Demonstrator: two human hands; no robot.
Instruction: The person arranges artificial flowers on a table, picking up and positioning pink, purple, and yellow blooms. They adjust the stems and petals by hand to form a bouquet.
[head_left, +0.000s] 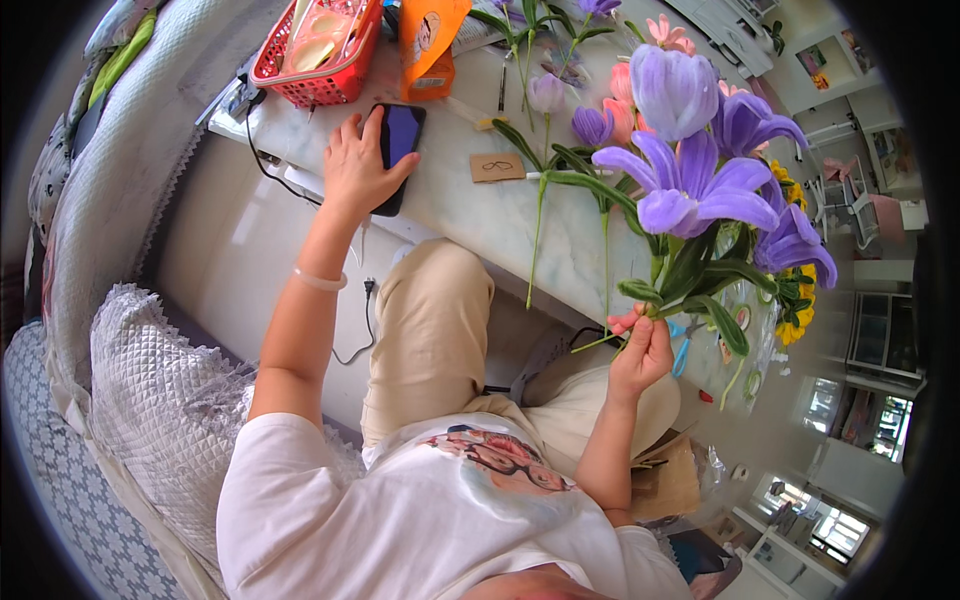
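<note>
My left hand (361, 165) lies over the left side of a dark smartphone (401, 135) near the table's front edge. Its fingers are spread, with the thumb reaching across to the phone's right side. In my right hand (643, 346), thumb and fingers pinch the green stems of a bouquet of fuzzy pipe-cleaner flowers. A large purple lily (686, 187) and a pale lilac tulip (673, 91) stand out in it. Dark green fuzzy leaves (694, 259) spread above the grip. Loose stem ends (596, 343) stick out below the fingers.
A red plastic basket (319, 88) and an orange packet (426, 52) stand at the table's back left. A brown card (496, 167), a pen (502, 86) and single flower stems (536, 240) lie on the marble-patterned table (469, 214). Blue-handled scissors (681, 356) are beyond my right hand.
</note>
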